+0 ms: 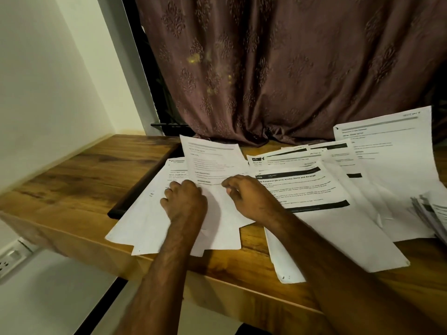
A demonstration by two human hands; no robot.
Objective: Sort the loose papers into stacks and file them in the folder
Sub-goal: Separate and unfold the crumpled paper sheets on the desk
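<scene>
Hung at the back, wide and tall: a brown-purple cloth curtain with a leaf pattern (290, 68), its bottom edge down on the far side of the desk. Stood on the left: a plain pale wall (48, 81), with a white plug socket (12, 259) low down under the desk edge. Stretched under everything: a brown wooden desk top (79, 180) with dark grain. Lay on it at the left, partly under the sheets: a flat dark board or folder with a rounded black edge (135, 189); could not tell which.

Spread over the middle and right of the desk: white printed loose papers (338, 228), many on top of each other, some with black bars across them. Sat on top near the middle: a white sheet with a bold black heading bar (302, 187). Leaned up at the far right, against the curtain: a white sheet with a grey line near its top (387, 151). Piled at the right edge, partly cut off: a messy stack of white sheets (433, 213).

Lay nearer the left: a small pile of white sheets (150, 221), hanging a little over the front edge. Lifted at its far end above that pile: one white printed page (212, 163).

Rested on that page, knuckles up, fingers curled down: the left hand (185, 201). Just beside it, fingers bent and tips on the same page: the right hand (249, 197). Could not tell whether either hand pinched the page or only pressed it.
</scene>
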